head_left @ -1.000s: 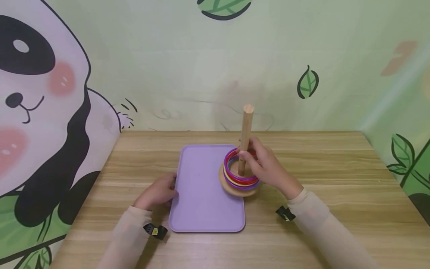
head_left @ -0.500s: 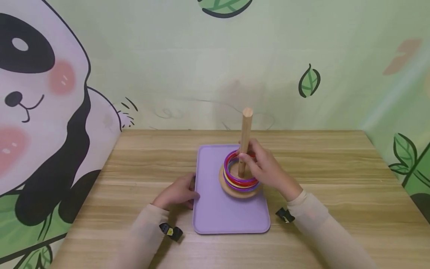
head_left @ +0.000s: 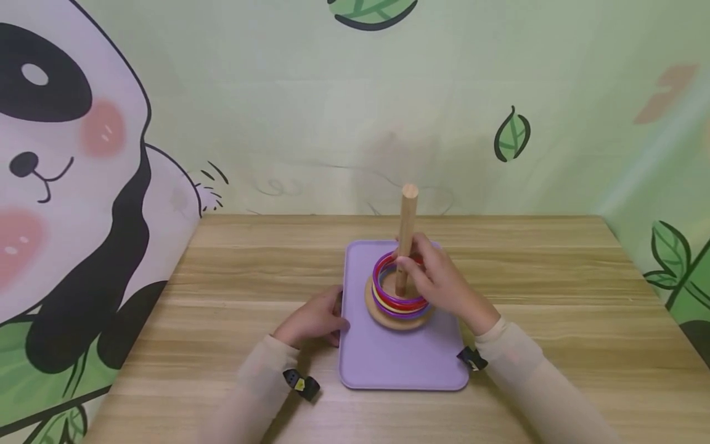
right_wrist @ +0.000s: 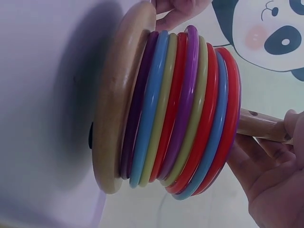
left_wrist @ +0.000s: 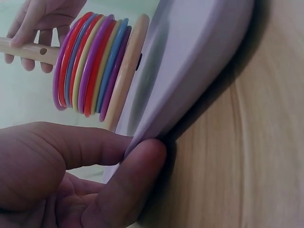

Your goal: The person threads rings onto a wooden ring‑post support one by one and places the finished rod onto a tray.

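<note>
My right hand (head_left: 444, 283) grips the post (head_left: 408, 216) of a wooden ring stand, below its top. Several purple, red, blue and yellow plastic rings (right_wrist: 178, 109) are stacked around the post, above the round wooden base (right_wrist: 116, 104). A gap and a shadow show between the base and the lilac tray (head_left: 402, 364), so the stand hangs just above it, with a small black foot visible under the base. My left hand (head_left: 315, 316) pinches the tray's left edge, thumb over the rim and a finger against its underside, as the left wrist view shows.
The wood-grain table (head_left: 249, 259) runs back to a green wall with leaf drawings. A large painted panda (head_left: 72, 154) covers the wall on the left. Both sleeves carry black wrist straps (head_left: 301, 385).
My left hand has slid the tray to the right, under the ring stand. The stand has come down slightly in my right hand, which otherwise stays in place.
</note>
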A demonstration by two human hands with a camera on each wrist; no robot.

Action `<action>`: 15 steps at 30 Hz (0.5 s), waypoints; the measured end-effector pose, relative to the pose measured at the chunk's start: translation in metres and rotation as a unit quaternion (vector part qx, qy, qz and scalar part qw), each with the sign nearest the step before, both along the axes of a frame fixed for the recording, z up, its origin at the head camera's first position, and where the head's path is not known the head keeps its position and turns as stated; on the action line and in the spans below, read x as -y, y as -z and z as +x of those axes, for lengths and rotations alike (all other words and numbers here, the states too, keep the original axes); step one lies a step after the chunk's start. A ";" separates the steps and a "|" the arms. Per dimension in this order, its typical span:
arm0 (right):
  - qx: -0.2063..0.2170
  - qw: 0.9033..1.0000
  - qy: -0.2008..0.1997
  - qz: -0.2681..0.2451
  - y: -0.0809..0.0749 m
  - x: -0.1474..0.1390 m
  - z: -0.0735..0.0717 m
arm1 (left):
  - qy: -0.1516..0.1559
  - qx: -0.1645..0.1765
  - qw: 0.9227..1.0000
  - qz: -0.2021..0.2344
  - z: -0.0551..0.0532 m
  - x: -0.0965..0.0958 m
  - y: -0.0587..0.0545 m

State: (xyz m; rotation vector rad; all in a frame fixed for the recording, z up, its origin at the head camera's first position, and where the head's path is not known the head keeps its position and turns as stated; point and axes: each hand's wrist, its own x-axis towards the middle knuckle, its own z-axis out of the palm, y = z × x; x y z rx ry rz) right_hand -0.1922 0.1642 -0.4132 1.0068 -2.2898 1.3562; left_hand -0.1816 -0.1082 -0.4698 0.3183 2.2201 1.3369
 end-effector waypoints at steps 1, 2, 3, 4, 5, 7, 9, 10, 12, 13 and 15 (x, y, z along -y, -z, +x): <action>0.001 1.000 0.002 0.001 0.000 -0.001 0.000 | 0.001 0.000 1.000 0.001 0.000 -0.001 0.000; 0.004 1.000 0.003 0.001 0.001 -0.002 0.000 | 0.002 -0.001 1.000 0.003 0.000 -0.002 0.000; 0.008 1.000 0.005 0.003 0.002 -0.002 0.001 | 0.003 -0.001 1.000 0.005 0.001 -0.002 0.000; 0.013 1.000 0.006 0.005 0.002 -0.003 0.001 | 0.003 -0.002 1.000 0.005 0.001 -0.002 0.001; 0.019 1.000 0.006 0.007 0.003 -0.003 0.001 | 0.003 -0.004 1.000 0.006 0.002 -0.002 0.001; 0.032 0.999 0.007 0.013 0.005 -0.004 0.002 | 0.004 -0.005 1.000 0.011 0.002 -0.001 0.002; 0.045 0.999 0.010 0.019 0.007 -0.004 0.003 | 0.008 -0.006 1.000 0.017 0.002 0.000 0.003; 0.050 0.998 0.012 0.020 0.008 -0.005 0.004 | 0.007 -0.007 1.000 0.017 0.002 0.001 0.003; 0.055 0.998 0.014 0.020 0.010 -0.004 0.004 | 0.009 -0.009 1.000 0.019 0.003 0.003 0.004; 0.057 0.998 0.015 0.020 0.011 -0.004 0.005 | 0.012 -0.013 1.000 0.017 0.004 0.005 0.003; 0.068 0.997 0.017 0.018 0.010 -0.004 0.006 | 0.018 -0.033 0.999 0.003 0.006 0.009 0.002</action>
